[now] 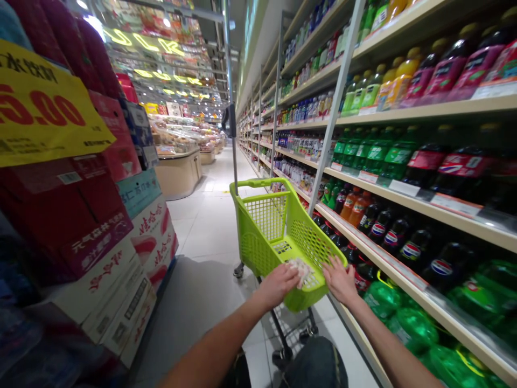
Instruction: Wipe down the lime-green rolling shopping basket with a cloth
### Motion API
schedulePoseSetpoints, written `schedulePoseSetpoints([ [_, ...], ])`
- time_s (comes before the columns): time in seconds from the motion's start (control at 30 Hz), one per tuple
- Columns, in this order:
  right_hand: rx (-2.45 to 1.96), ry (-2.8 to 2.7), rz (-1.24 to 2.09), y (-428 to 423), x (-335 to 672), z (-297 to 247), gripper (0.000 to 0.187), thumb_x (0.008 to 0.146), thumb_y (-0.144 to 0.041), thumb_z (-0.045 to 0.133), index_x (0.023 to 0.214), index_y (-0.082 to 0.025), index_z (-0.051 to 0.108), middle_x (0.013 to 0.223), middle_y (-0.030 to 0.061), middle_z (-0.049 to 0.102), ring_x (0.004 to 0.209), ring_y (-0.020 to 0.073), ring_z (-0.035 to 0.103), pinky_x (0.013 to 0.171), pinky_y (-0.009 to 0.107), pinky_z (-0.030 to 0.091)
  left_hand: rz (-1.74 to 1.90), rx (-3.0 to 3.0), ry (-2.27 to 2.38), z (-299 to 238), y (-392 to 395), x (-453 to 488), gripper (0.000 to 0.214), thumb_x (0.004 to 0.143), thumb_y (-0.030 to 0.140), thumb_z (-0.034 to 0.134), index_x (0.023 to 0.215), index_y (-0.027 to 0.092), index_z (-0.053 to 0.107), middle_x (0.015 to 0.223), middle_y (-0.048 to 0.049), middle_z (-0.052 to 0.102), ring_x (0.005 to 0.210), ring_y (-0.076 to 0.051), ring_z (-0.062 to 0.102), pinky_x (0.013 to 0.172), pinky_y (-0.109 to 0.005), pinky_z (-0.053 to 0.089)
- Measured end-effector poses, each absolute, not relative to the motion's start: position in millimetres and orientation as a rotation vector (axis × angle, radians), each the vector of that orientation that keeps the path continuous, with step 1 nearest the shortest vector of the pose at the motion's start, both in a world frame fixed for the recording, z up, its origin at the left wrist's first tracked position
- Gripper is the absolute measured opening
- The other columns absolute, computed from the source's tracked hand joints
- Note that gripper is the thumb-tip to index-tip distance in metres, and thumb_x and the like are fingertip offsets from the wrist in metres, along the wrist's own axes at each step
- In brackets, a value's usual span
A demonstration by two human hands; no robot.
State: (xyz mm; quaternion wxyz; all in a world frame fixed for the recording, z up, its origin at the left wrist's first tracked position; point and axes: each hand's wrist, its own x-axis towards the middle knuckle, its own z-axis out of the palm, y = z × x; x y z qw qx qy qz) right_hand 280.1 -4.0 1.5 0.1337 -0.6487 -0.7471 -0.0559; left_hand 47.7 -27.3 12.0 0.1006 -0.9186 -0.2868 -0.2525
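Note:
A small bright green plastic shopping cart with lattice sides stands in front of me on a dark wheeled frame. My left hand reaches over its near rim, fingers bent onto a crumpled whitish cloth. This cloth lies against the inside of the near end; whether it is fabric or paper I cannot tell. On the near right corner of the rim rests my right hand, fingers spread and nothing visible in them. A metal pole with a black clamp rises behind the cart's far left corner.
Shelves of drink bottles run along the right, close to the cart. Stacked drink cartons with a yellow price sign stand left. A tiled aisle leads past display counters. My knee is below the cart.

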Motion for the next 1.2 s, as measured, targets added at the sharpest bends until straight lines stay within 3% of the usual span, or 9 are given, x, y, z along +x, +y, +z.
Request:
schedulePoseSetpoints([
  [0.2,-1.648,-2.188,0.010,-28,228,-4,0.040,0.088,-0.029,0.025,0.116,-0.022,0.052,0.126,0.0066,0.050,0.120,0.0228,0.040,0.099,0.054,0.020,-0.737,-2.519,-1.261,23,14,22,0.030,0.085,0.012,0.038,0.112,0.015,0.052,0.118,-0.0124,0.054,0.111,-0.019,0.047,0.094,-0.039,0.039],
  [0.4,-1.633,-2.231,0.057,-29,239,-10,0.038,0.089,-0.029,0.026,0.111,-0.024,0.056,0.113,0.0043,0.060,0.117,0.0238,0.044,0.099,0.055,0.019,-0.662,-2.649,-1.017,14,5,40,0.032,0.084,0.016,0.041,0.115,0.018,0.050,0.124,-0.0074,0.051,0.122,-0.018,0.036,0.101,-0.036,0.034],
  [0.63,-1.748,-2.225,0.045,-23,251,2,0.039,0.088,-0.031,0.028,0.114,-0.018,0.054,0.115,0.0072,0.059,0.118,0.0248,0.044,0.101,0.055,0.013,-0.745,-2.250,-1.493,42,28,-77,0.039,0.082,0.006,0.035,0.116,0.017,0.050,0.126,-0.0084,0.049,0.120,-0.019,0.040,0.101,-0.038,0.034],
  [0.8,-1.603,-2.245,0.045,-16,205,13,0.041,0.086,-0.029,0.034,0.125,-0.017,0.044,0.126,0.0095,0.050,0.117,0.0219,0.045,0.098,0.043,0.030,-0.761,-2.327,-1.384,35,20,-70,0.037,0.083,0.009,0.033,0.115,0.016,0.051,0.126,-0.0081,0.049,0.123,-0.019,0.035,0.104,-0.037,0.031],
  [0.93,-1.649,-2.270,0.069,-11,189,22,0.038,0.088,-0.030,0.032,0.122,-0.023,0.048,0.121,0.0056,0.055,0.110,0.0205,0.051,0.087,0.034,0.041,-0.626,-2.420,-1.262,43,9,-72,0.040,0.083,0.009,0.033,0.118,0.017,0.049,0.128,-0.0065,0.048,0.123,-0.019,0.035,0.104,-0.037,0.031],
  [1.2,-1.695,-2.285,0.046,-6,197,18,0.036,0.088,-0.033,0.031,0.118,-0.027,0.050,0.122,0.0035,0.054,0.107,0.0213,0.054,0.084,0.038,0.042,-0.668,-2.056,-1.544,91,-3,-147,0.036,0.084,0.011,0.031,0.113,0.017,0.052,0.122,-0.0085,0.053,0.119,-0.018,0.041,0.100,-0.037,0.034],
])
